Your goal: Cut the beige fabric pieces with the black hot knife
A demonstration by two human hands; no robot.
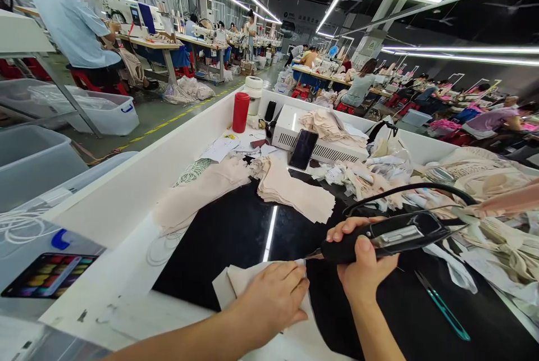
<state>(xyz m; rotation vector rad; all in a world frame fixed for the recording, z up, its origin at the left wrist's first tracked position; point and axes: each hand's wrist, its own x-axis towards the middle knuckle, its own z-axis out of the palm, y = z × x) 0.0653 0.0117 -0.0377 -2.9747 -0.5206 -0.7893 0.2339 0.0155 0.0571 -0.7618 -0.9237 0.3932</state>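
Observation:
My right hand (362,264) is closed around a black corded hand tool (389,236) whose metal tip points left at the edge of a beige fabric piece (236,282). My left hand (272,299) lies on that fabric piece with fingers curled, pressing it against the black glossy worktop (227,232). The tool's black cable (412,190) loops up and to the right. A stack of beige fabric pieces (295,190) lies further back on the worktop, and more beige cloth (197,195) lies to its left.
A white box-like device (324,150) with a black phone (303,149) leaning on it stands at the back, beside a red cup (241,112). Teal tweezers (442,305) lie at the right. Cloth piles (484,181) crowd the right. Grey bins (29,164) stand left. Other people sew at distant tables.

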